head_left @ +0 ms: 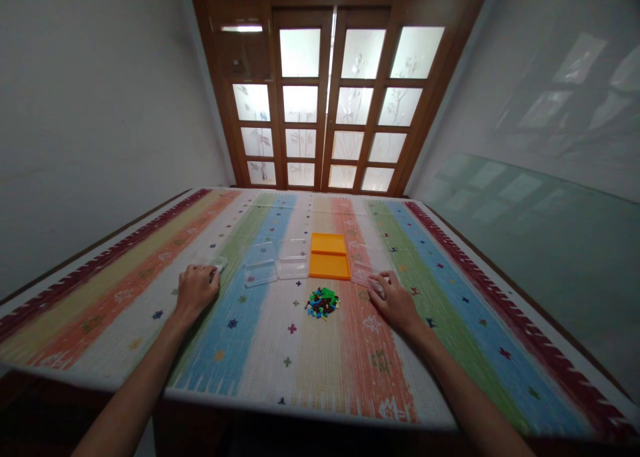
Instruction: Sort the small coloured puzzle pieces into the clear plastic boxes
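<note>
At the left, my left hand (197,289) has curled fingers closed on a clear plastic box (219,264), mostly hidden behind them. My right hand (396,301) grips the near right edge of another clear plastic box (362,274) with thumb and fingers. Between the hands lies an open orange case (330,266) with two shallow halves. Left of it sit two open clear boxes, one beside the case (293,268) and a tilted one (261,273) farther left. Nearer to me is a small pile of green, blue, dark brown and pale pieces (323,303), too small to name.
A striped, patterned cloth (270,357) covers the long table, its front edge close to me. Walls stand on both sides, with a pale glass panel (525,224) leaning at the right. Wooden doors with glass panes (325,97) are beyond the far end.
</note>
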The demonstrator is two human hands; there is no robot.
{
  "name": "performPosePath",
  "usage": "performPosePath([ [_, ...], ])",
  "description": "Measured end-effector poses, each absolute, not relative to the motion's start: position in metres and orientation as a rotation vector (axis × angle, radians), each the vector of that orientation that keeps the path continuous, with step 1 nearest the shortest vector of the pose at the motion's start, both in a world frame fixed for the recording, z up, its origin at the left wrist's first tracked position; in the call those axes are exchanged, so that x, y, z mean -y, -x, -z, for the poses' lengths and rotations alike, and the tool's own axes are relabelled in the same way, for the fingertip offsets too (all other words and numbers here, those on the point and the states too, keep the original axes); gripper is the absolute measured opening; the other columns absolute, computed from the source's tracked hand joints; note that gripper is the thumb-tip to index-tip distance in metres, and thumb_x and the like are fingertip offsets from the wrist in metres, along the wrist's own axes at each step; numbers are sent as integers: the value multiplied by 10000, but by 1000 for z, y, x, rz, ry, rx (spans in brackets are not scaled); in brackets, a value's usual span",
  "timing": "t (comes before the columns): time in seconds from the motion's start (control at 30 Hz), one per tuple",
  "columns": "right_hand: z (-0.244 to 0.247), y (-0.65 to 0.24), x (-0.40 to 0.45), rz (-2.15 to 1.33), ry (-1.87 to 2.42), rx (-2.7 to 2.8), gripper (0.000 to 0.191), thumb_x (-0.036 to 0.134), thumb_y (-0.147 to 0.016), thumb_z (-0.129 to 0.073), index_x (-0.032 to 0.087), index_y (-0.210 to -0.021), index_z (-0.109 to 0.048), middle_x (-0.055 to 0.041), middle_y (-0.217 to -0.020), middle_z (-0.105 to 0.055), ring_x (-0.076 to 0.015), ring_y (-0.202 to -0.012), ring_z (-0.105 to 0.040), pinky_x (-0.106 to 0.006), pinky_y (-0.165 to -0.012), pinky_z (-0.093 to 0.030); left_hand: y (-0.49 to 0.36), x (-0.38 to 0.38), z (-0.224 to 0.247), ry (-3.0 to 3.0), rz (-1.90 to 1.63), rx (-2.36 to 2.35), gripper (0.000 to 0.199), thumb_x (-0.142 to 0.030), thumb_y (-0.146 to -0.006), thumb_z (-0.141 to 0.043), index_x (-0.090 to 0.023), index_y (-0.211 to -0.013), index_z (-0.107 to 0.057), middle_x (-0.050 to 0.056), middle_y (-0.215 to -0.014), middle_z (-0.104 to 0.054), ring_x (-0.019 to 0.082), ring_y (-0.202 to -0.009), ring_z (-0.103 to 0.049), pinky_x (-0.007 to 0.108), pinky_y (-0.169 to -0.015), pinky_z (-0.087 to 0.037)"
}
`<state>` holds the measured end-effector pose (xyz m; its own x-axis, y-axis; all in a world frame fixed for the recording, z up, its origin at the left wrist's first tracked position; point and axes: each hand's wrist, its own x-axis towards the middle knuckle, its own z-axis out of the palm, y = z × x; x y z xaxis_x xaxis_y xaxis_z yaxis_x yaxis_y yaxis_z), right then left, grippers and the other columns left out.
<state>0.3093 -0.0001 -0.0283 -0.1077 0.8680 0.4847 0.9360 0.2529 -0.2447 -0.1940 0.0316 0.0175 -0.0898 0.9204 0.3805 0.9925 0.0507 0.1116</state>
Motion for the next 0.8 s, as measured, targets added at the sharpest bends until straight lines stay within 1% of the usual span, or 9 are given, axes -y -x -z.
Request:
performPosePath([
  [0.17, 26, -308, 3, 160, 1648, 1973, 309, 336, -922, -516, 187, -1137, -681, -114, -1142, -573, -187, -770, -628, -279, -618, -473, 191, -25, -29, 1950, 651, 2009, 417, -355, -896, -402, -132, -1000, -738, 183, -996, -754, 364, -1009, -600, 499, -868, -468],
  [0.3, 20, -304, 4, 116, 1627, 1922, 338, 347, -911, -529, 190, -1176, -669, -114, -1118, -571, -203, -791, -623, -302, -641, -487, 171, -18, -48, 2016, 955, 1768, 367, -368, -919, -437, -149, -956, -729, 146, -911, -741, 331, -949, -601, 495, -908, -478],
  [0.37, 14, -300, 5, 26, 1557, 1906, 341, 356, -894, -567, 198, -1179, -669, -112, -1107, -572, -213, -819, -627, -321, -678, -506, 152, -12, -57, 2082, 1056, 1683, 324, -351, -949, -448, -177, -976, -719, 117, -913, -731, 308, -967, -603, 481, -929, -481],
  [0.47, 3, -287, 6, -230, 1364, 1899, 328, 355, -887, -611, 211, -1176, -665, -110, -1117, -590, -212, -866, -626, -345, -756, -532, 117, -4, -65, 2241, 1130, 1536, 251, -323, -968, -492, -198, -994, -709, 90, -944, -720, 269, -980, -608, 449, -943, -491],
  [0.53, -4, -275, 6, -436, 1232, 1875, 359, 379, -871, -658, 222, -1194, -649, -102, -1136, -613, -198, -859, -617, -337, -750, -542, 91, -1, -66, 2363, 1180, 1377, 228, -284, -981, -496, -192, -1011, -702, 86, -926, -711, 252, -976, -612, 425, -917, -509],
  [0.6, -10, -261, 6, -676, 1124, 1814, 468, 419, -839, -718, 235, -1255, -608, -94, -1178, -618, -158, -789, -604, -291, -665, -543, 66, 1, -65, 2498, 1203, 1157, 196, -235, -985, -506, -185, -1033, -690, 83, -918, -700, 238, -969, -615, 400, -883, -526],
  [0.63, -12, -255, 6, -806, 1068, 1771, 527, 433, -831, -732, 251, -1301, -575, -92, -1230, -609, -133, -750, -600, -267, -624, -538, 55, 1, -65, 2558, 1212, 1043, 184, -206, -984, -512, -177, -1050, -682, 85, -924, -696, 230, -960, -615, 391, -876, -531],
  [0.73, -19, -237, 5, -1084, 868, 1674, 691, 422, -785, -794, 325, -1398, -491, -95, -1410, -524, -114, -790, -633, -257, -646, -560, 27, 2, -64, 2709, 1196, 786, 180, -148, -975, -523, -170, -1091, -659, 93, -952, -686, 223, -963, -608, 377, -867, -543],
  [0.8, -23, -230, 4, -1165, 796, 1634, 749, 399, -763, -824, 347, -1423, -474, -88, -1417, -520, -117, -815, -651, -258, -667, -567, 15, 1, -65, 2769, 1189, 690, 181, -132, -971, -525, -167, -1102, -645, 97, -961, -680, 226, -981, -601, 384, -885, -542],
])
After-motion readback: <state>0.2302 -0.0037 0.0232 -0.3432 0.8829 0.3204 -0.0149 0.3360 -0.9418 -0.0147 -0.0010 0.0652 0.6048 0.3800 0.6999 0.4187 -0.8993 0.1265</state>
